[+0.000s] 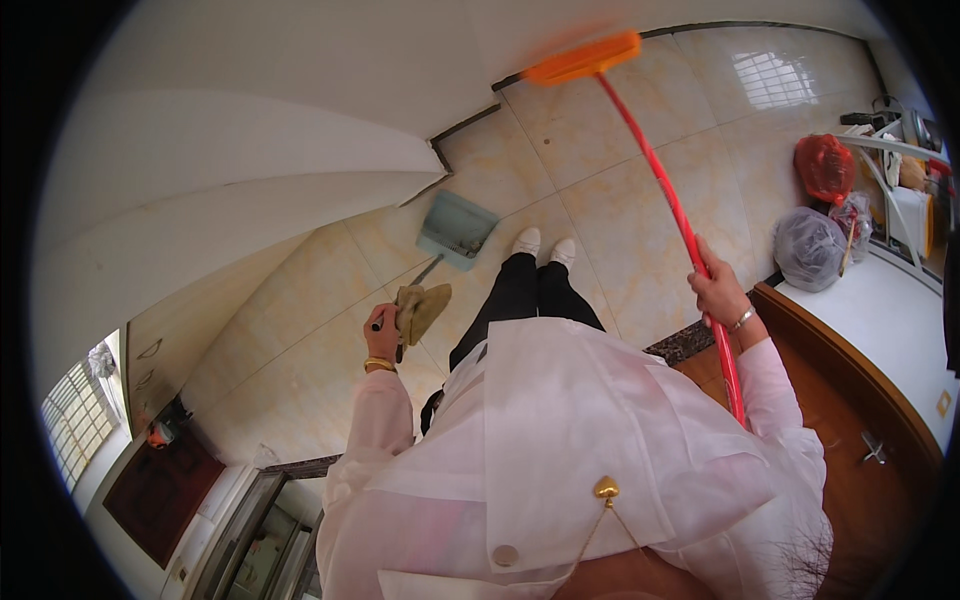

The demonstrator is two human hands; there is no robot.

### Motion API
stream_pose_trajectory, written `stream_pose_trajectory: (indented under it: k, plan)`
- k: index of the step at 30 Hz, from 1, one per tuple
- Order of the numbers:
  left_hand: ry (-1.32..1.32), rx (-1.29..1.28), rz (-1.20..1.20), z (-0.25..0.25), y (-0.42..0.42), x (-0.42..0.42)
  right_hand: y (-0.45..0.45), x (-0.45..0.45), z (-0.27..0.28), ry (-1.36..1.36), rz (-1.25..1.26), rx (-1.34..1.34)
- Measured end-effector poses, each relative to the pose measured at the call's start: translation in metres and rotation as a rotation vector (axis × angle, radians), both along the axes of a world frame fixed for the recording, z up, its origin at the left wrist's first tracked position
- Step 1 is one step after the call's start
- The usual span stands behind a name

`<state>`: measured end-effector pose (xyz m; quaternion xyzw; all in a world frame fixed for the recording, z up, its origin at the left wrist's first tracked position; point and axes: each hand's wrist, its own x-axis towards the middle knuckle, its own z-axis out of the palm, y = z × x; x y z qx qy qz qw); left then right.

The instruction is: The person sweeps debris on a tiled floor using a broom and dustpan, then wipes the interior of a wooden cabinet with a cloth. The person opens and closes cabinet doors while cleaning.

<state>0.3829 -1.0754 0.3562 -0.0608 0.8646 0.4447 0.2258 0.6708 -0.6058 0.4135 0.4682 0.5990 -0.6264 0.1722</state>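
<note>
My right hand (721, 289) grips the red handle (664, 180) of a broom. Its orange broom head (585, 58) is by the foot of the far wall, slightly blurred; whether it touches the wall I cannot tell. My left hand (384, 330) is closed around the upper end of a dustpan's handle (427, 270), and a folded olive-brown cloth (422, 311) hangs beside the fingers. The blue-grey dustpan (456, 227) sits on the tiles left of my white shoes (527, 241), with some dark debris inside. A small dark spot (547, 141) shows on the floor below the broom head.
A stepped wall corner with dark skirting (465, 127) juts in ahead on the left. To the right are a red plastic bag (825, 166), a clear bag (810, 247) and a white rack (889, 199). A brown wooden door (840, 420) stands behind my right arm.
</note>
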Motion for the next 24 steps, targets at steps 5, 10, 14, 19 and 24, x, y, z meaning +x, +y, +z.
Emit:
stream_pose_trajectory:
  k: [5,10,14,19,24]
  plan:
    - [-0.03,-0.037,-0.012,0.01,0.018,-0.003,-0.039,-0.004,0.006,0.036,0.115,-0.167]
    - [0.052,-0.022,-0.084,-0.004,0.011,0.0,-0.066,-0.036,-0.057,0.161,0.157,-0.223]
    - [-0.092,-0.056,-0.018,0.02,0.046,0.005,-0.04,-0.001,-0.094,0.014,0.087,-0.08]
    - [0.022,-0.045,-0.063,0.008,0.029,0.005,0.029,0.077,-0.071,0.061,-0.368,-0.304]
    - [0.019,-0.061,-0.069,0.004,0.025,0.002,0.099,0.082,-0.132,-0.017,-0.456,-0.045]
